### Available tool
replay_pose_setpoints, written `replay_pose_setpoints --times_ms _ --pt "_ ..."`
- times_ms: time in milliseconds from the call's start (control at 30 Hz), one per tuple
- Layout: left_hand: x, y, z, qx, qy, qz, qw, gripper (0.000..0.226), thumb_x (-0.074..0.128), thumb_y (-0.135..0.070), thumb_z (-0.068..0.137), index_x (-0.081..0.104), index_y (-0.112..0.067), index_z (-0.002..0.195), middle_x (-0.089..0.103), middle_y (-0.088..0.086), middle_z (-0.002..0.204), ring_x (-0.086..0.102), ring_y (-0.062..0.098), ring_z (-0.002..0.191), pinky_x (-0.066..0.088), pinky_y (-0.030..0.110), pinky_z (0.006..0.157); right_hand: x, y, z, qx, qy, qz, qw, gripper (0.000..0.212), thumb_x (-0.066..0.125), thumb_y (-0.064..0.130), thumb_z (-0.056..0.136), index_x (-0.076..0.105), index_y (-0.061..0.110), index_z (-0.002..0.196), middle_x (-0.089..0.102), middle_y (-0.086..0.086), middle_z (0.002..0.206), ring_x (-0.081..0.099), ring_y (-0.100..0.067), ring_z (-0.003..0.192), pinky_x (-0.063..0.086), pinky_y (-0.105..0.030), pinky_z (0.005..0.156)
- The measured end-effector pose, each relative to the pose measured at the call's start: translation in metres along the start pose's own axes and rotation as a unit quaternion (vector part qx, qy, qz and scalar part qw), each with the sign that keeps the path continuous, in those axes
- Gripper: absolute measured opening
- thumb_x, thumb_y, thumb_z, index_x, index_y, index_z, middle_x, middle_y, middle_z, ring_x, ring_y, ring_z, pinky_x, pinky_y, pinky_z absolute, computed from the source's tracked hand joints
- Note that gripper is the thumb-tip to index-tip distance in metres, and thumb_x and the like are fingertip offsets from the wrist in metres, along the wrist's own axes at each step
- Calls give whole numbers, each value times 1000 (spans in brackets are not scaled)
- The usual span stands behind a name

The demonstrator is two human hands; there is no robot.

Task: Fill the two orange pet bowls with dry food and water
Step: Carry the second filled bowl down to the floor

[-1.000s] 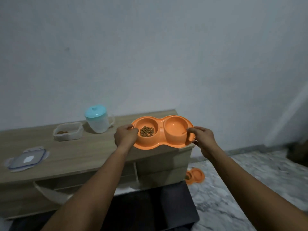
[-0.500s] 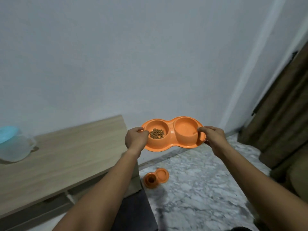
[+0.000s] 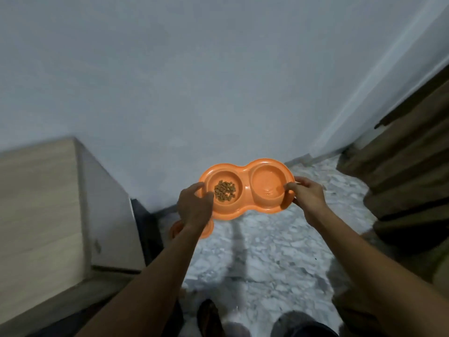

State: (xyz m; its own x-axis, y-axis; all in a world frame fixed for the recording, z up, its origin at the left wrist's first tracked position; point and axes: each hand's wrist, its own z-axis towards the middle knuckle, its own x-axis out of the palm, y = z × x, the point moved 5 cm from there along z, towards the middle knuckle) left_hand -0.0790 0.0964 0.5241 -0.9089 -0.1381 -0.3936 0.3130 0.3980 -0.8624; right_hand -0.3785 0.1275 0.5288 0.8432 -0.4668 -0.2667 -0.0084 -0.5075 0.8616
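Note:
I hold an orange double pet bowl (image 3: 247, 190) level in the air over the marble floor. My left hand (image 3: 194, 207) grips its left end and my right hand (image 3: 306, 193) grips its right end. The left cup holds a small heap of brown dry food (image 3: 224, 188). The right cup (image 3: 268, 183) looks wet, with a shallow layer of water. A second orange pet bowl (image 3: 206, 231) lies on the floor below, mostly hidden behind my left wrist.
A wooden cabinet (image 3: 41, 210) stands at the left against the grey wall (image 3: 194, 81). Brown curtains (image 3: 408, 166) hang at the right. The marble floor (image 3: 262, 259) stretches ahead; my foot (image 3: 209, 317) shows at the bottom edge.
I have turned right and looked down while carrying the double bowl off the cabinet top; the jug and food container have left the view, and the bowl now hangs over the floor.

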Motion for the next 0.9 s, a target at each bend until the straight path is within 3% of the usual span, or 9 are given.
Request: replay_pose_setpoints --times_ms 67,133,200,267,367,467,567,700,900 --pt "43 31 30 -20 -6 23 1000 41 65 -32 73 71 -23 113 72 3 109 66 24 103 52 35 90 12 -28 54 20 5 -21 1000 35 72 14 68 73 19 102 73 -9 105 71 -30 102 57 -53 96" --pt "85 65 61 -24 -6 41 999 41 65 -36 74 70 -24 113 73 3 105 66 23 101 51 32 87 27 -58 105 37 5 -32 999 29 70 11 73 72 20 101 72 -9 105 70 -29 99 58 -49 92" --pt "131 111 94 -38 -19 50 998 35 68 -27 78 72 -21 112 73 7 106 65 25 101 46 28 83 44 -98 161 42 11 -47 998 24 68 8 80 71 20 101 70 -8 105 69 -23 91 58 -39 78" --pt "179 169 131 -59 -38 42 997 34 68 -24 76 73 -18 110 74 12 103 67 28 99 51 34 84 64 -152 223 49 25 -64 996 28 69 8 83 70 14 110 69 -7 104 67 -18 84 51 -29 68" --pt "248 265 177 -103 -55 25 993 36 63 -28 71 73 -21 106 74 6 97 68 24 96 53 38 86 93 -240 310 65 44 -86 993 24 70 7 85 71 11 108 69 -5 95 66 -16 75 49 -25 60" --pt "314 353 217 -136 -52 29 989 33 70 -19 78 73 -17 111 73 2 100 66 19 95 49 26 83 121 -338 391 80 65 -109 989 15 71 6 84 72 12 98 70 -7 90 68 -21 76 54 -30 64" --pt "359 419 247 -157 -53 47 985 37 71 -22 78 72 -20 115 73 8 108 66 25 102 53 37 89 139 -417 449 97 71 -126 985 16 69 6 85 73 6 100 70 -10 89 68 -24 77 58 -35 67" --pt "411 485 287 -155 -50 48 986 32 70 -12 83 71 -12 114 71 9 108 62 17 95 46 28 80 160 -499 509 107 81 -139 981 19 67 9 86 73 4 103 70 -13 91 67 -25 77 57 -38 69" --pt "448 535 323 -157 -55 54 985 29 63 -9 87 69 -10 115 70 12 109 66 28 102 54 46 89 181 -542 550 86 80 -142 983 13 65 13 89 73 11 100 73 -13 100 71 -29 88 62 -50 82"
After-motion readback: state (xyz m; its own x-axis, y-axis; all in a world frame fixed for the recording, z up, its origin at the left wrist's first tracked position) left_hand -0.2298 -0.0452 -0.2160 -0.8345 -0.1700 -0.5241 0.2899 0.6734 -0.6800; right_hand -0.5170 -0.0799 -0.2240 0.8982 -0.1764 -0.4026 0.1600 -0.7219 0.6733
